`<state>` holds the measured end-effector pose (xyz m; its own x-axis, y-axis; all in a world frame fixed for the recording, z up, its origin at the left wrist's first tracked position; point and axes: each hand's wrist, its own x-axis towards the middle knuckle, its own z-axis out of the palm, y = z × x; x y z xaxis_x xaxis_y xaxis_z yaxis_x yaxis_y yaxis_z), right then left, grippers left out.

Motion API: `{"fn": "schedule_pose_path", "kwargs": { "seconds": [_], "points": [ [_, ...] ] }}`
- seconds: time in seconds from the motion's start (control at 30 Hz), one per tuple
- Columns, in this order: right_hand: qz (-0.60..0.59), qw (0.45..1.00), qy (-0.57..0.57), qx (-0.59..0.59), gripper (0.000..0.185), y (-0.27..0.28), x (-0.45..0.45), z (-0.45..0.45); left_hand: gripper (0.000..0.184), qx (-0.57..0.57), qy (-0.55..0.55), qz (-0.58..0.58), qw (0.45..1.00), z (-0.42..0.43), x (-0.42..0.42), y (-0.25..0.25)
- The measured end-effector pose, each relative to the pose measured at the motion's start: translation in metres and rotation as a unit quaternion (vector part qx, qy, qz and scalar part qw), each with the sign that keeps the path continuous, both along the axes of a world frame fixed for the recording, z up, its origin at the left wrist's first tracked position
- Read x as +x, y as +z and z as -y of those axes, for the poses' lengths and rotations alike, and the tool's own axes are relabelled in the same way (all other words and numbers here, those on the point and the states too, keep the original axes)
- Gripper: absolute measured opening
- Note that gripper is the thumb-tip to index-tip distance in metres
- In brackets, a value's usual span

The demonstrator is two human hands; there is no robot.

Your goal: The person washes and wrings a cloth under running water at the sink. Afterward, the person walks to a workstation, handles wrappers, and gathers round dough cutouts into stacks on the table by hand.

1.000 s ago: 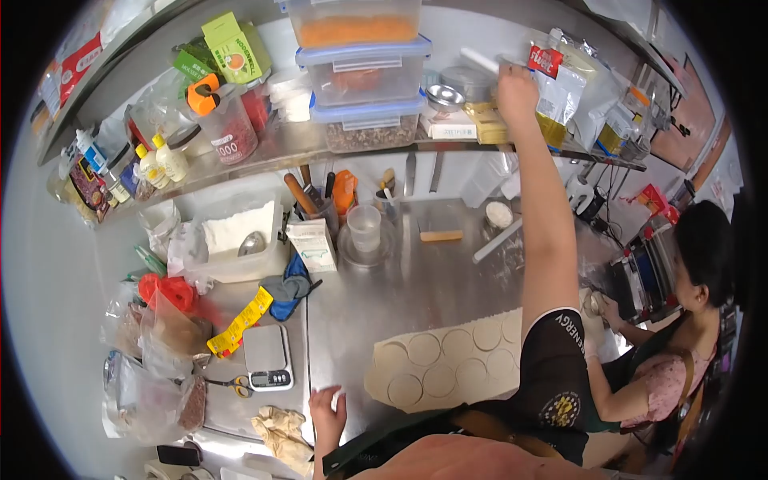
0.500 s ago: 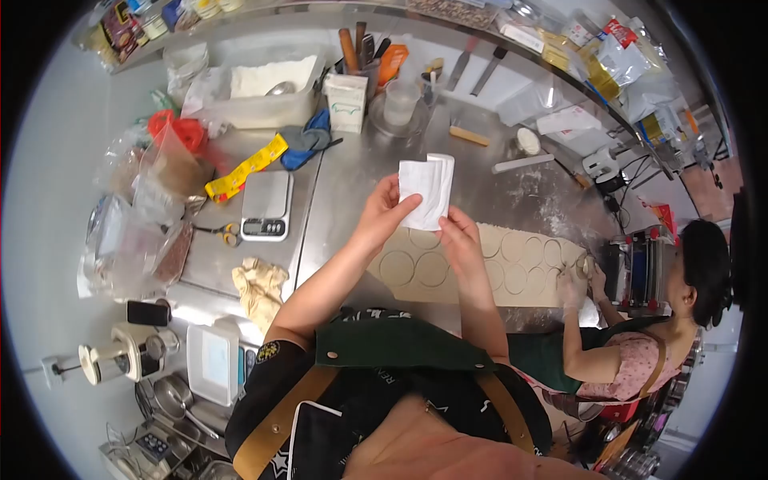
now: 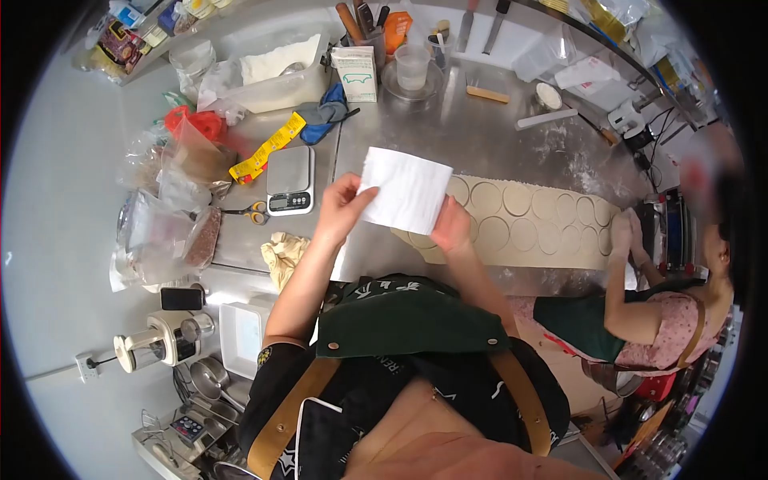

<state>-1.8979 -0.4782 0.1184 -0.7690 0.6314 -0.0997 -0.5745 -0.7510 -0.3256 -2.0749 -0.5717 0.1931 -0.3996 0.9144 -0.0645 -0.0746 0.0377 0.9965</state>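
Note:
A white sheet of paper (image 3: pixel 406 190) is stretched between my two hands above the steel worktop. My left hand (image 3: pixel 344 210) pinches its left edge, thumb on top. At the lower right corner, my right hand (image 3: pixel 453 224) grips the sheet; part of its fingers is behind the paper. Any writing on the sheet is too faint to read. Just right of and below it lies a long strip of rolled dough (image 3: pixel 528 232) with several round outlines cut in it.
A co-worker's hands (image 3: pixel 628 236) are at the dough's right end, beside a machine with rollers (image 3: pixel 676 228). To the left are a digital scale (image 3: pixel 290 180), scissors (image 3: pixel 254 212), a crumpled cloth (image 3: pixel 284 258) and bagged ingredients (image 3: pixel 172 212). A flour bin (image 3: pixel 276 96) stands behind.
The paper was folded narrow and is now opened out wide, with my hands farther apart. The view has shifted, and the co-worker's hands have moved off the dough's edge toward the machine.

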Motion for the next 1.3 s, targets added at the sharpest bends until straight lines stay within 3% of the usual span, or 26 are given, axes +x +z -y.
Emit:
{"fn": "schedule_pose_path", "kwargs": {
  "seconds": [0.17, 0.27, 0.33, 0.4, 0.47, 0.6, 0.67, 0.7, 0.77, 0.8, 0.83, 0.87, 0.9, 0.93, 0.97, 1.0, 1.03, 1.1, 1.13, 1.2, 1.27, 1.3],
  "points": [
    [0.042, 0.999, -0.001, 0.004, 0.059, -0.003, 0.003, -0.006, 0.009, 0.049, 0.093, 0.145, 0.984, 0.014, -0.013, 0.001],
    [-0.002, 0.999, 0.042, 0.001, 0.055, -0.004, 0.003, -0.008, 0.008, 0.093, 0.099, 0.243, 0.961, 0.018, -0.023, -0.008],
    [0.027, 0.998, 0.049, 0.026, 0.051, -0.005, 0.002, -0.006, 0.012, 0.140, 0.114, 0.335, 0.925, 0.017, -0.025, -0.008],
    [0.042, 0.996, 0.059, 0.045, 0.051, 0.000, 0.000, -0.006, 0.020, 0.124, 0.135, 0.339, 0.923, 0.014, -0.021, 0.005],
    [0.056, 0.994, 0.069, 0.063, 0.050, 0.005, -0.001, -0.007, 0.020, 0.119, 0.163, 0.445, 0.872, 0.013, -0.019, 0.017],
    [0.039, 0.996, 0.064, 0.041, 0.048, 0.002, 0.001, -0.015, 0.020, 0.120, 0.197, 0.455, 0.860, 0.005, -0.024, 0.009],
    [0.004, 0.997, 0.063, 0.040, 0.048, 0.004, 0.004, -0.019, 0.016, 0.179, 0.092, 0.481, 0.853, 0.006, -0.039, -0.021],
    [0.038, 0.995, 0.059, 0.075, 0.048, 0.013, 0.004, -0.020, 0.016, 0.178, 0.091, 0.482, 0.853, 0.003, -0.042, -0.028],
    [0.075, 0.989, 0.059, 0.116, 0.049, 0.017, 0.006, -0.023, 0.012, 0.262, -0.099, 0.462, 0.841, -0.002, -0.045, -0.031],
    [0.075, 0.989, 0.057, 0.115, 0.049, 0.016, 0.008, -0.026, 0.012, 0.261, -0.100, 0.462, 0.841, -0.004, -0.044, -0.028],
    [0.090, 0.984, 0.069, 0.140, 0.049, 0.016, 0.010, -0.029, 0.017, 0.145, 0.029, 0.381, 0.913, -0.005, -0.041, -0.025],
    [0.106, 0.977, 0.080, 0.165, 0.049, 0.016, 0.010, -0.031, 0.023, 0.023, 0.156, 0.283, 0.946, -0.007, -0.037, -0.021],
    [0.105, 0.978, 0.080, 0.163, 0.049, 0.017, 0.010, -0.031, 0.038, 0.003, 0.220, 0.057, 0.974, -0.015, -0.032, -0.029],
    [0.109, 0.977, 0.090, 0.157, 0.049, 0.018, 0.010, -0.030, 0.038, 0.001, 0.220, 0.056, 0.974, -0.017, -0.028, -0.030],
    [0.114, 0.977, 0.099, 0.152, 0.048, 0.019, 0.010, -0.030, 0.044, 0.029, 0.127, -0.123, 0.984, -0.018, -0.025, -0.029],
    [0.112, 0.977, 0.099, 0.150, 0.048, 0.016, 0.010, -0.030, 0.049, 0.055, 0.029, -0.296, 0.953, -0.018, -0.022, -0.028],
    [0.128, 0.976, 0.090, 0.150, 0.047, 0.012, 0.010, -0.033, 0.049, 0.054, 0.029, -0.297, 0.953, -0.016, -0.018, -0.025],
    [0.141, 0.975, 0.082, 0.149, 0.046, 0.010, 0.011, -0.039, 0.049, -0.065, -0.153, -0.376, 0.912, -0.014, -0.009, -0.007],
    [0.160, 0.968, 0.080, 0.176, 0.045, 0.011, 0.012, -0.041, 0.049, -0.065, -0.152, -0.378, 0.911, -0.013, -0.008, -0.008],
    [0.178, 0.960, 0.077, 0.204, 0.044, 0.013, 0.016, -0.049, 0.045, -0.117, -0.259, -0.379, 0.881, -0.014, -0.007, -0.010],
    [0.253, 0.918, 0.125, 0.278, 0.042, 0.016, 0.020, -0.056, 0.038, -0.130, -0.284, -0.381, 0.870, -0.014, -0.007, -0.009],
    [0.252, 0.919, 0.124, 0.277, 0.042, 0.016, 0.021, -0.058, 0.034, -0.154, -0.309, -0.338, 0.875, -0.013, -0.008, -0.009]
  ]
}}
